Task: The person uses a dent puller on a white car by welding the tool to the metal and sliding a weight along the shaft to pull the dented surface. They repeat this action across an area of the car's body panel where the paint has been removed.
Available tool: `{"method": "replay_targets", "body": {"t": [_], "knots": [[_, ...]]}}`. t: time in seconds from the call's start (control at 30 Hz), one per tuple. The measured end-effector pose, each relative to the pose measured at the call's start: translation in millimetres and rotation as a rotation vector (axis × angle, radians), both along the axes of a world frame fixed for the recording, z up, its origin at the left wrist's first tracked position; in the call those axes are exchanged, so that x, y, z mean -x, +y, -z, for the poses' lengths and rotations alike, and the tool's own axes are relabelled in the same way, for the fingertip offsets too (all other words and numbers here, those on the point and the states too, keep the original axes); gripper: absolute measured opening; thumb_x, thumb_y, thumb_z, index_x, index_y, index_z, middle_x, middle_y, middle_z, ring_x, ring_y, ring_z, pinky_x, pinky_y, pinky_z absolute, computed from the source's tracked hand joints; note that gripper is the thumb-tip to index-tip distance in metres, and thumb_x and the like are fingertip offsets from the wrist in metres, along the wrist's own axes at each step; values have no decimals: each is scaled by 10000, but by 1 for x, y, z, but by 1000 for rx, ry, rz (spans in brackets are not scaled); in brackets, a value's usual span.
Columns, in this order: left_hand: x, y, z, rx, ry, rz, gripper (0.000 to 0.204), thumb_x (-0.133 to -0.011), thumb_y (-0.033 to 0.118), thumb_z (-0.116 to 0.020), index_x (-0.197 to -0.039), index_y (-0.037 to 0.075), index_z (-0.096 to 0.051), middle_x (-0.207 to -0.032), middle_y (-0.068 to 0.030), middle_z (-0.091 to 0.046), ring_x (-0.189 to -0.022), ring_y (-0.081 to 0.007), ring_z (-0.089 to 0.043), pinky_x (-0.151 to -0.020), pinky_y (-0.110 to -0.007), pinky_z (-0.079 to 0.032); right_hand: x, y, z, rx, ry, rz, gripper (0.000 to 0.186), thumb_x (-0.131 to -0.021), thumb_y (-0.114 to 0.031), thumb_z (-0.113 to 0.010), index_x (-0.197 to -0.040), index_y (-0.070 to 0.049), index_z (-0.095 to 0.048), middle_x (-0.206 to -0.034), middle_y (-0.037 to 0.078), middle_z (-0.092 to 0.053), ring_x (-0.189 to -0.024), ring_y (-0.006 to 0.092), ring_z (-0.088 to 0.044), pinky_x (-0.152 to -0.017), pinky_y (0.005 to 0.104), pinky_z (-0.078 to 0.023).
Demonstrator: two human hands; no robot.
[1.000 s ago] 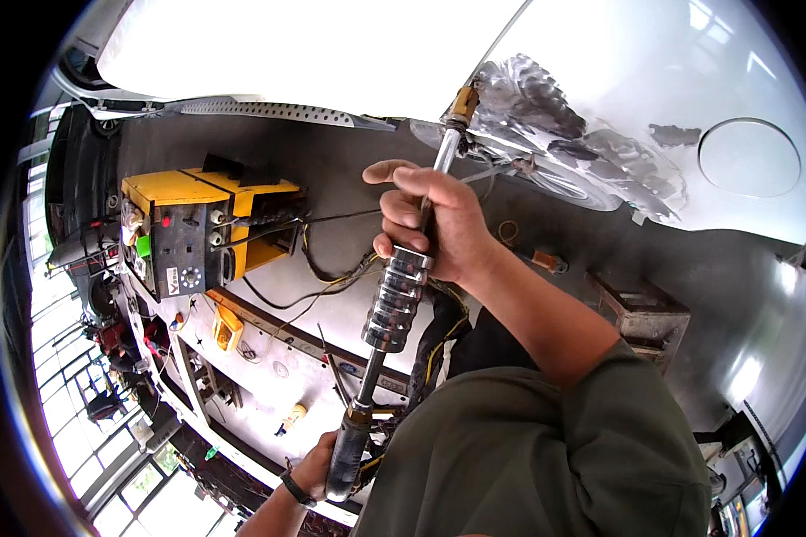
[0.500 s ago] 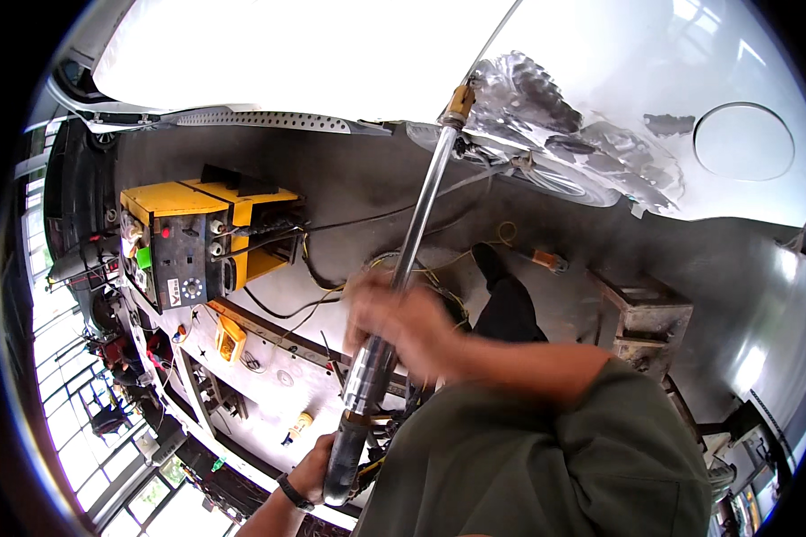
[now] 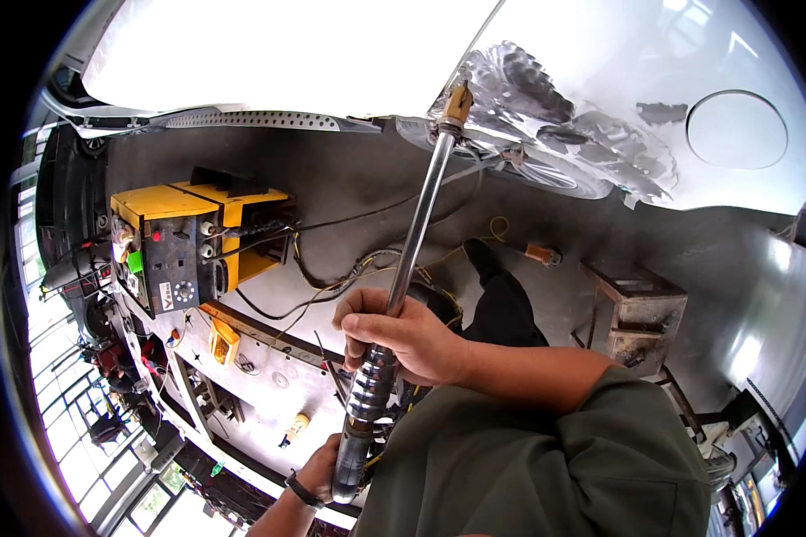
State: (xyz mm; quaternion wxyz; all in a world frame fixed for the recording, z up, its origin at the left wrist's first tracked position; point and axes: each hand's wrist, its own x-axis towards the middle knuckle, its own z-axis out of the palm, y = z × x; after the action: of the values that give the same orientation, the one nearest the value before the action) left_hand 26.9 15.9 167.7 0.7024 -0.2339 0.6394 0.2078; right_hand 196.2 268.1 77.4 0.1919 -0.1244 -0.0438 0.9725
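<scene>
While both hands are closed on the same tool, the scene reads like this, largest thing first.

Car body: the white painted car panel (image 3: pixel 600 80) fills the top of the view; a patch of it is ground to bare, swirled metal (image 3: pixel 546 98), and a round fuel-flap outline (image 3: pixel 736 130) sits to its right.

Welder unit: a yellow and grey box-shaped machine with knobs and cables (image 3: pixel 188 242) lies on the grey floor, well apart from the tool, to the person's left.

Tool, place: the long polished steel slide-hammer rod (image 3: pixel 416 237) runs from near the person's lap up to the bare patch, its brass-coloured tip (image 3: pixel 458 100) touching the panel.

Tool, handling: judged stiff, heavy for its width and slick along the bright shaft; the ribbed sliding weight (image 3: pixel 372 385) and the dark end handle (image 3: pixel 347 470) look like the sound places to hold.

Right hand: the right hand (image 3: pixel 403 336) is wrapped fully round the shaft just above the ribbed weight, fingers closed tight.

Left hand: the left hand (image 3: pixel 321 470), with a dark wristband, is clasped about the end handle.

Hard to see: how the tip is fixed to the metal is too small to tell; the left fingers are mostly hidden behind the handle; the wooden stool (image 3: pixel 640 309) and bright windows bend away at the rim.
</scene>
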Motion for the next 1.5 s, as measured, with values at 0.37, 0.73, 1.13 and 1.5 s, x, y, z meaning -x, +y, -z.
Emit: {"method": "replay_targets", "body": {"t": [0.37, 0.73, 1.13, 1.5], "knots": [[-6, 10, 1, -18, -77, -53, 306, -1021, 247, -529, -1274, 74, -541, -947, -100, -672, -701, -193, -711, -574, -332, -627, -8, 17, 5, 46, -20, 6, 160, -989, -200, -636, -1058, -58, -609, -858, 23, -594, -824, 127, -606, -801, 342, -536], [-1, -5, 7, 85, -111, -141, 366, -1034, 349, -516, -1293, 90, -517, -869, -103, -656, -640, -208, -703, -527, -354, -622, -14, 75, 9, -2, -123, 118, 166, -955, -200, -608, -1049, -63, -598, -800, 53, -604, -722, 186, -630, -734, 370, -544], [-12, 11, 1, 41, 6, -37, 334, -1012, 311, -557, -1252, 79, -550, -927, -115, -666, -642, -210, -699, -524, -338, -620, -17, 77, 2, 52, -131, 91, 182, -1031, -223, -507, -1038, -54, -573, -781, 34, -593, -688, 175, -604, -721, 369, -545], [-15, 6, 5, 60, -91, -52, 362, -1002, 396, -576, -1237, 120, -565, -872, -69, -658, -639, -184, -700, -526, -338, -616, -22, 84, 4, 61, -173, 14, 197, -1034, -227, -515, -1077, -47, -585, -777, 28, -604, -731, 180, -623, -764, 381, -551]]}}
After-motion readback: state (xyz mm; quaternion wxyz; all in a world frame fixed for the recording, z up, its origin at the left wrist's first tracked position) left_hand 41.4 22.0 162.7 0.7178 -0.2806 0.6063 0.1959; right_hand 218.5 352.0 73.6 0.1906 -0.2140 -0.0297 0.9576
